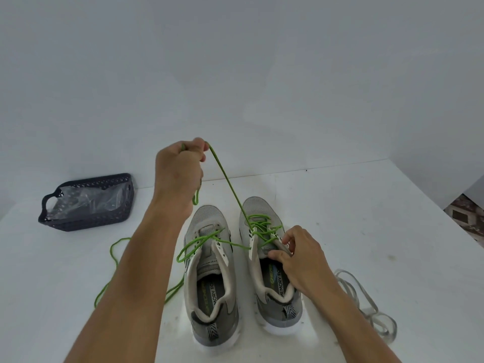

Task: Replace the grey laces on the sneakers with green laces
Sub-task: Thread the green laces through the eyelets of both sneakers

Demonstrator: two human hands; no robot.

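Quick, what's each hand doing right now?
Left hand: raised, pinching the green lace taut.
Right hand: gripping the right sneaker at its tongue.

left hand (179, 174) raised with fingers curled in a pinch, right hand (301, 260) lower, fingers bent gripping.

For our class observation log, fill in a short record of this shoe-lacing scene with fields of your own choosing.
left hand: left hand pinches the green lace, pulled taut upward
right hand: right hand grips the right sneaker at its tongue
left sneaker: left sneaker partly laced in green
grey laces: grey laces lie loose on the table, right of the sneakers
basket: dark basket holding clear plastic, far left
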